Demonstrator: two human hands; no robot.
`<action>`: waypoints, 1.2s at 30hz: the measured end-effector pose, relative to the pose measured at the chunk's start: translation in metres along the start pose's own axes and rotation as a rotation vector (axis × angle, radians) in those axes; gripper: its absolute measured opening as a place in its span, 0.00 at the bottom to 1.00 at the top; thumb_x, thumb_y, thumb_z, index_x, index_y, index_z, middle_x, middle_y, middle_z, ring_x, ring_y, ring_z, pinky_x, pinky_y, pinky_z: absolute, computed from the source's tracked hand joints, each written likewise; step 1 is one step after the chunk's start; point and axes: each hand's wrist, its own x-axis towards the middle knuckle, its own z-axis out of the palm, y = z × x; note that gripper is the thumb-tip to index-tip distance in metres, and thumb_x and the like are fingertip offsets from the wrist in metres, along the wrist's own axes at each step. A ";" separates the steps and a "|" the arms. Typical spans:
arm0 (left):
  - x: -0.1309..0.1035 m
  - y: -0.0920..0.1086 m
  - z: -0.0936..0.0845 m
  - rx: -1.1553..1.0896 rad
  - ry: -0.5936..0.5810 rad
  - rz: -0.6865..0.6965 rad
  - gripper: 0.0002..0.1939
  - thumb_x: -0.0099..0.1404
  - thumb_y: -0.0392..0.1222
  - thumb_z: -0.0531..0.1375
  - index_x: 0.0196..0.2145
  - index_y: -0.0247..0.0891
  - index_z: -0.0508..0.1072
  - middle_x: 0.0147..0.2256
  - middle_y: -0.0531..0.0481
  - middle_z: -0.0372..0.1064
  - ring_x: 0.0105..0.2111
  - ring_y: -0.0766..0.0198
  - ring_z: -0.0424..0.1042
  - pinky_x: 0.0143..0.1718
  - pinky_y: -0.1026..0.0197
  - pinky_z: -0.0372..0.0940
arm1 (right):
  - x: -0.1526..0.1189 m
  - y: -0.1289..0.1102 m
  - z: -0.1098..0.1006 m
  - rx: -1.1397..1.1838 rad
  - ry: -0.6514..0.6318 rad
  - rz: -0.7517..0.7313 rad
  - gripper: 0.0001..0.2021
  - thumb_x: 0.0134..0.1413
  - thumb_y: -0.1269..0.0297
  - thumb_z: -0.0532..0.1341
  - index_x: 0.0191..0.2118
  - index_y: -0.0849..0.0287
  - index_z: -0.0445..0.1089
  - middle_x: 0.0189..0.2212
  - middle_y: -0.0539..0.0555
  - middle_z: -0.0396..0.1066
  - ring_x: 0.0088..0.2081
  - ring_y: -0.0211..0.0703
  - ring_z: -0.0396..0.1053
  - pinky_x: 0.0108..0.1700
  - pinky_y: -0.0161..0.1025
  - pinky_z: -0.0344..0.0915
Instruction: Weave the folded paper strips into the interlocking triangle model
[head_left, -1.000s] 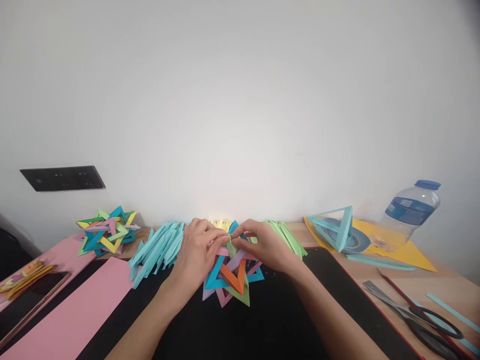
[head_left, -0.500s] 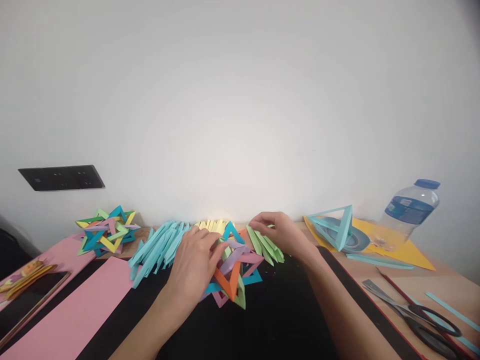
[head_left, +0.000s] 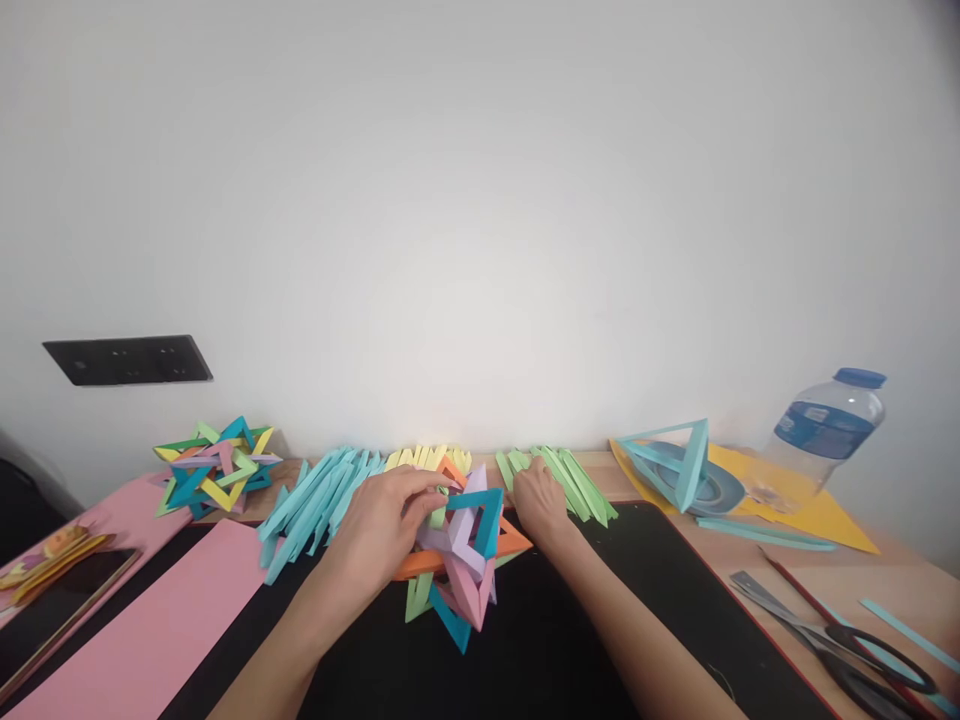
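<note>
My left hand (head_left: 386,525) pinches the upper left side of a paper star (head_left: 466,560), a many-pointed model of interlocked blue, orange, lilac, pink and green folded strips. The star is over the black mat (head_left: 555,650). Just right of it, my right hand (head_left: 540,500) is on the pile of folded green paper strips (head_left: 577,485). Its fingers are curled under and mostly hidden; what they hold, if anything, does not show. Folded yellow strips (head_left: 431,457) lie behind the star. A bundle of light blue strips (head_left: 319,505) is left of my left hand.
A finished-looking paper star (head_left: 217,468) stands at the far left, near pink paper (head_left: 150,620) and a phone (head_left: 71,595). To the right are a light blue paper frame (head_left: 690,465), a tape roll (head_left: 720,485), a tilted bottle (head_left: 829,425), a pencil (head_left: 799,580) and scissors (head_left: 817,635).
The star has been turned in my left hand, so a blue triangle now faces me. My right hand has moved left and down, fingers curling, and the green strips lie more spread to the right.
</note>
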 end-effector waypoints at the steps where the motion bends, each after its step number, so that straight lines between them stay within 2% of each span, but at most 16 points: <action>1: 0.000 0.000 -0.001 -0.014 -0.013 -0.005 0.15 0.63 0.41 0.52 0.38 0.45 0.79 0.34 0.51 0.73 0.33 0.60 0.70 0.35 0.61 0.62 | 0.000 -0.001 0.002 -0.004 -0.011 0.017 0.08 0.53 0.75 0.57 0.35 0.72 0.74 0.45 0.73 0.64 0.43 0.60 0.68 0.35 0.41 0.61; 4: 0.001 -0.001 -0.004 -0.047 -0.058 -0.024 0.16 0.63 0.42 0.52 0.41 0.45 0.78 0.33 0.50 0.73 0.31 0.60 0.68 0.33 0.62 0.61 | 0.000 0.001 0.003 0.013 -0.038 0.041 0.10 0.51 0.79 0.55 0.34 0.70 0.74 0.44 0.72 0.66 0.39 0.57 0.71 0.34 0.41 0.61; 7: 0.005 -0.006 -0.008 -0.092 -0.093 -0.024 0.15 0.64 0.44 0.52 0.41 0.44 0.78 0.32 0.50 0.73 0.31 0.60 0.68 0.33 0.62 0.60 | 0.002 0.007 -0.008 0.071 -0.040 0.028 0.09 0.49 0.79 0.55 0.32 0.67 0.73 0.40 0.70 0.70 0.37 0.54 0.72 0.34 0.40 0.60; 10: 0.010 -0.013 -0.012 -0.140 -0.121 -0.042 0.16 0.63 0.46 0.53 0.42 0.43 0.78 0.32 0.50 0.72 0.30 0.61 0.66 0.30 0.63 0.59 | 0.002 0.018 -0.032 0.171 -0.013 0.002 0.06 0.47 0.76 0.56 0.25 0.64 0.70 0.31 0.66 0.73 0.36 0.53 0.73 0.31 0.37 0.59; 13: 0.016 -0.022 -0.016 -0.202 -0.162 -0.073 0.16 0.62 0.46 0.55 0.43 0.41 0.77 0.29 0.51 0.71 0.26 0.62 0.65 0.26 0.64 0.57 | -0.003 0.027 -0.063 0.326 0.023 -0.032 0.07 0.47 0.72 0.56 0.21 0.60 0.64 0.23 0.60 0.73 0.29 0.48 0.73 0.27 0.35 0.58; 16: 0.019 -0.030 -0.016 -0.245 -0.157 -0.095 0.15 0.58 0.46 0.59 0.42 0.40 0.78 0.33 0.50 0.72 0.26 0.64 0.66 0.26 0.64 0.57 | -0.013 0.030 -0.085 0.529 0.022 -0.085 0.07 0.50 0.67 0.56 0.23 0.58 0.59 0.20 0.53 0.73 0.24 0.42 0.72 0.24 0.32 0.59; 19: 0.021 -0.036 -0.018 -0.278 -0.150 -0.120 0.14 0.57 0.47 0.61 0.39 0.40 0.78 0.34 0.49 0.73 0.26 0.63 0.67 0.26 0.64 0.59 | -0.021 0.027 -0.095 0.815 -0.003 -0.167 0.09 0.52 0.61 0.57 0.26 0.57 0.57 0.22 0.51 0.74 0.25 0.40 0.73 0.26 0.33 0.64; 22: 0.021 -0.040 -0.023 -0.334 -0.165 -0.098 0.12 0.55 0.47 0.64 0.37 0.41 0.79 0.35 0.49 0.75 0.32 0.59 0.71 0.32 0.63 0.63 | -0.026 0.024 -0.098 1.240 -0.048 -0.256 0.16 0.45 0.57 0.66 0.25 0.58 0.58 0.19 0.48 0.71 0.22 0.38 0.71 0.25 0.33 0.66; 24: 0.022 -0.043 -0.027 -0.383 -0.172 -0.088 0.13 0.54 0.47 0.65 0.37 0.42 0.79 0.37 0.49 0.75 0.39 0.56 0.72 0.38 0.62 0.64 | -0.028 0.023 -0.101 1.397 -0.047 -0.290 0.17 0.42 0.56 0.69 0.26 0.59 0.59 0.16 0.45 0.67 0.19 0.34 0.67 0.23 0.31 0.63; 26: 0.024 -0.048 -0.028 -0.430 -0.185 -0.100 0.14 0.54 0.47 0.65 0.38 0.43 0.79 0.37 0.49 0.75 0.40 0.56 0.71 0.41 0.61 0.64 | -0.031 0.022 -0.105 1.469 -0.035 -0.300 0.17 0.42 0.58 0.69 0.28 0.59 0.61 0.15 0.43 0.65 0.17 0.30 0.63 0.20 0.28 0.60; 28: 0.027 -0.055 -0.026 -0.465 -0.204 -0.116 0.14 0.54 0.48 0.66 0.39 0.43 0.79 0.35 0.49 0.74 0.37 0.58 0.71 0.40 0.60 0.64 | -0.035 0.020 -0.109 1.510 -0.034 -0.297 0.17 0.42 0.58 0.70 0.31 0.59 0.63 0.18 0.44 0.66 0.17 0.29 0.62 0.19 0.27 0.58; 33: 0.035 -0.070 -0.016 -0.523 -0.274 -0.121 0.13 0.54 0.46 0.66 0.38 0.42 0.79 0.30 0.50 0.73 0.31 0.63 0.69 0.35 0.62 0.64 | -0.044 0.017 -0.117 1.519 -0.011 -0.338 0.15 0.44 0.59 0.68 0.32 0.59 0.62 0.25 0.50 0.71 0.20 0.31 0.63 0.21 0.30 0.60; 36: 0.036 -0.075 -0.014 -0.560 -0.266 -0.148 0.12 0.54 0.46 0.66 0.36 0.40 0.79 0.29 0.50 0.72 0.30 0.64 0.68 0.32 0.63 0.64 | -0.045 0.018 -0.119 1.459 -0.018 -0.355 0.18 0.45 0.57 0.68 0.40 0.59 0.66 0.24 0.49 0.71 0.20 0.31 0.62 0.20 0.31 0.58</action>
